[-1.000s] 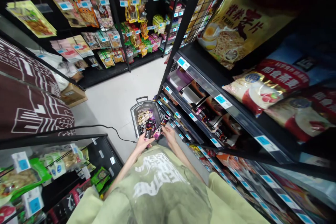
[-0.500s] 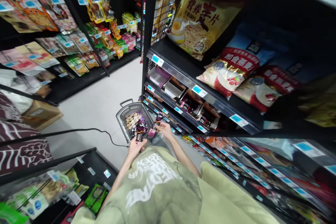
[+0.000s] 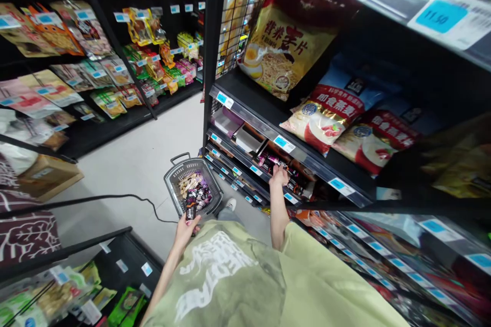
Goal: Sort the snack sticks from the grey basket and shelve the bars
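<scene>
My left hand [image 3: 186,229] is closed on a small dark snack packet [image 3: 191,205], held upright at the near rim of a grey shopping basket [image 3: 174,191]. In the basket lie many small wrapped snacks [image 3: 204,191], some purple and dark, others beige. My right hand [image 3: 280,177] reaches into a lower shelf on the right, its fingers drawn together among dark and pink packets [image 3: 268,160] in an open display box. Whether a packet is between those fingers is hard to make out.
Bags of oatmeal [image 3: 322,110] stand on the shelf [image 3: 253,117] above my right hand. A snack rack [image 3: 126,56] stands across the aisle. A cardboard box [image 3: 48,176] rests at left, near a black cable [image 3: 126,196]. Another low rack [image 3: 134,250] is close on my left.
My right hand has moved from beside the basket, where it held a purple-pink packet, right and up into the shelf. My left hand still holds the dark packet.
</scene>
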`<act>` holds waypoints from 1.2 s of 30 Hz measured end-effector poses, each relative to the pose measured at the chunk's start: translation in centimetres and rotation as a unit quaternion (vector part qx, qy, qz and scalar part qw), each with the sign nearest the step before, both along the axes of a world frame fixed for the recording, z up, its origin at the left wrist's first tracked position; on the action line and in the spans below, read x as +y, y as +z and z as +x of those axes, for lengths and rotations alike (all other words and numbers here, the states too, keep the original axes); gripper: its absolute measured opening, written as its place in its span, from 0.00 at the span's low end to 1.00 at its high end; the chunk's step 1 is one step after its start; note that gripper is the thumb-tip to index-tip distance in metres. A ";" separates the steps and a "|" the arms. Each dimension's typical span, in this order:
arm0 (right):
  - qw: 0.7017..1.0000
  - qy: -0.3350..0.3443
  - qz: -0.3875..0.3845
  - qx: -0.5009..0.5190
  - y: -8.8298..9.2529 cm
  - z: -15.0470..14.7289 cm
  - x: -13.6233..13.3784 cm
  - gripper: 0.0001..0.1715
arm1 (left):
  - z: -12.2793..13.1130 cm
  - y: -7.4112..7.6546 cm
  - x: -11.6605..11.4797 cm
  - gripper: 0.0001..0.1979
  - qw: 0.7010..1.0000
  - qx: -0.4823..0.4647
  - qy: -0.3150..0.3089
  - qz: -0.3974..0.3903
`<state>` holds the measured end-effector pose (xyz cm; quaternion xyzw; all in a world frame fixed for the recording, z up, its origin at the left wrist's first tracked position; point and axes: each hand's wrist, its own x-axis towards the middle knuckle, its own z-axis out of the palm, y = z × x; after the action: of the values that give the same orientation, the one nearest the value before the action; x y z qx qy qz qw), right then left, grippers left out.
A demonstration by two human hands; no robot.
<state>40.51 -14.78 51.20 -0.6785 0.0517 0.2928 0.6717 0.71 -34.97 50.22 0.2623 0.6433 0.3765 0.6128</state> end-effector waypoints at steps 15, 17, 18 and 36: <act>0.982 0.151 -0.114 -0.020 -3.3 -1.5 1.9 0.08 | -1.5 -0.9 0.2 0.32 0.999 -0.033 0.033 -0.017; 0.979 0.163 -0.118 -0.032 -2.4 -0.9 2.3 0.07 | -2.1 -1.1 0.2 0.33 0.997 -0.057 0.045 -0.018; 0.978 0.167 -0.118 -0.037 -1.9 -0.7 2.5 0.07 | -2.5 -1.2 0.2 0.33 0.997 -0.066 0.048 -0.015; 0.845 0.522 -0.005 0.118 -2.2 -26.2 -14.6 0.31 | -7.6 -2.8 -1.2 0.41 0.993 -0.098 -0.057 0.039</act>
<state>14.28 -29.34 48.99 -0.5692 -0.2296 0.6775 0.4055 -6.89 -36.15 47.37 0.2844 0.5484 0.3898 0.6829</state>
